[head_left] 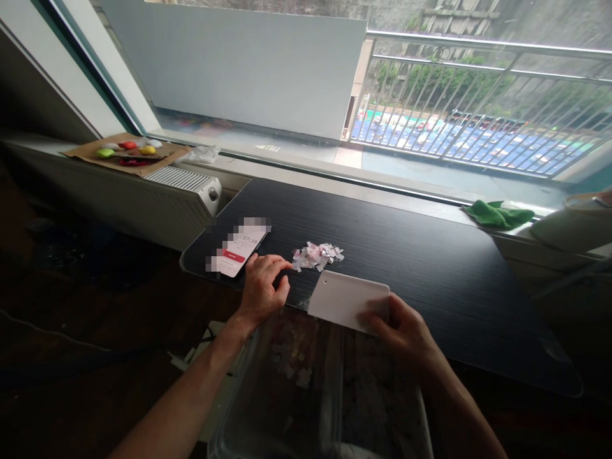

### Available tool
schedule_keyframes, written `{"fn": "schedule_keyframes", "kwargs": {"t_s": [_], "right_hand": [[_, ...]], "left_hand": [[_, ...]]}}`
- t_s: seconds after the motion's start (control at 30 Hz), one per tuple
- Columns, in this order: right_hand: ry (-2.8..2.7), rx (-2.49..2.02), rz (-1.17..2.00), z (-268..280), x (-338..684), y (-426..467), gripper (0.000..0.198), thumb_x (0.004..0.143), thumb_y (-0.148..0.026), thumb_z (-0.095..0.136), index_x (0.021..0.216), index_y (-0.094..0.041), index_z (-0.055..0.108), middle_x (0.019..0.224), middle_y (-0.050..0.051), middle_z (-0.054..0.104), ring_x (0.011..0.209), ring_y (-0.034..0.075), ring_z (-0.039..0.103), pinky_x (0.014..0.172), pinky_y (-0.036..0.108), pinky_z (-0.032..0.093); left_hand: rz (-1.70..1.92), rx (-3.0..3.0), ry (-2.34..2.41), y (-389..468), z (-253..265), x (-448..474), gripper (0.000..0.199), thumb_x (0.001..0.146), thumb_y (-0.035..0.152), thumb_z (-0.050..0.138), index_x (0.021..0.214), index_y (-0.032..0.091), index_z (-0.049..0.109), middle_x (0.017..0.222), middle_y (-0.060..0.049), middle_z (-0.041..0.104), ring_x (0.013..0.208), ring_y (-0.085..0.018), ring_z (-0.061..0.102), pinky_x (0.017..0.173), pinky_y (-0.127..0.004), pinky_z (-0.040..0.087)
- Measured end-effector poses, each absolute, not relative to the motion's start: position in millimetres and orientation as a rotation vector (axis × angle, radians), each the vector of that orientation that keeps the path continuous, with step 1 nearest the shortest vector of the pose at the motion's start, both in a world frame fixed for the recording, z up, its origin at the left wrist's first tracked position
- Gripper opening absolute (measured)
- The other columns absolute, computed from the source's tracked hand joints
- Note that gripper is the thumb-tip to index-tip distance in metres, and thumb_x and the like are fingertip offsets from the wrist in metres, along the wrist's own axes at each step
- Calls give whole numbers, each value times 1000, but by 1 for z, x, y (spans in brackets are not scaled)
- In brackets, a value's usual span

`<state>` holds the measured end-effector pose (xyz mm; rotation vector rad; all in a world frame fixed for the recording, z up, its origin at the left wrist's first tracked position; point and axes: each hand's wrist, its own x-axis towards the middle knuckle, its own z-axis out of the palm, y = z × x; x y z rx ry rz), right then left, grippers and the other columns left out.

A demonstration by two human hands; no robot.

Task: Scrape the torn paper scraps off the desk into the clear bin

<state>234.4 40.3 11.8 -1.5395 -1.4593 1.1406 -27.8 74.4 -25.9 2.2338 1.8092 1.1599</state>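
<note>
I have the right hand grasping a flat, white, rectangular plate with a small hole near one corner; thumb and fingers pinch its right-hand end. Taking the loose heap of small, shiny pinkish-white paper squares as the centre of my clock, with the window side at twelve, this plate sits at five o'clock, tilted, its upper edge near the heap. Whether its lower edge touches the surface, I cannot tell from here.

My left hand is at eight o'clock, released and empty, fingers loosely bent, index fingertip at the heap's edge; I can't make out actual contact. The heap itself lies on the black, wood-grained desk with rounded corners, toward its near edge.

At nine o'clock I see a phone with a lit white screen and a red button, partly pixelated, lying flat. Below the near edge, around six to seven o'clock, a clear plastic bin has pale scraps inside. At ten o'clock, well apart, a brown sheet carrying coloured lumps rests above a white radiator. A crumpled green cloth lies between two and three.
</note>
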Motion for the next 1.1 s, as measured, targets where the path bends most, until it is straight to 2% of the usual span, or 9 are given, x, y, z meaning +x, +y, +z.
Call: {"fn": "schedule_keyframes", "kwargs": {"t_s": [0.23, 0.4, 0.53, 0.73, 1.1], "right_hand": [[-1554, -1623, 713, 19, 224, 76, 24, 75, -44, 63, 83, -22, 59, 70, 1, 63, 63, 18, 55, 62, 31, 43], [-1663, -1602, 606, 18, 201, 98, 17, 78, -41, 58, 79, -24, 54, 67, 0, 61, 59, 17, 52, 57, 29, 39], [-1772, -1567, 643, 20, 196, 99, 12, 78, -36, 58, 78, -25, 55, 66, -1, 61, 59, 16, 53, 57, 28, 39], [-1710, -1618, 641, 22, 208, 97, 18, 77, -41, 59, 82, -24, 58, 65, -1, 61, 57, 16, 52, 55, 29, 39], [-1753, -1606, 696, 21, 205, 94, 17, 78, -39, 57, 85, -24, 58, 69, 0, 64, 62, 18, 57, 59, 29, 42]], "left_hand": [[1204, 2234, 1801, 74, -29, -28, 21, 81, 17, 48, 94, 21, 65, 97, -5, 66, 97, -23, 61, 107, -51, 32], [1207, 2216, 1795, 74, -29, -28, 20, 81, 17, 49, 93, 21, 65, 96, -5, 65, 97, -23, 61, 107, -51, 33], [1200, 2193, 1793, 74, -28, -28, 19, 80, 17, 51, 93, 21, 64, 98, -5, 66, 99, -24, 61, 108, -51, 32], [1201, 2184, 1793, 74, -27, -27, 21, 79, 16, 51, 94, 22, 64, 98, -4, 66, 97, -23, 61, 110, -52, 30], [1205, 2196, 1785, 74, -26, -29, 20, 80, 15, 50, 93, 21, 64, 97, -4, 66, 96, -23, 61, 109, -51, 32]]}}
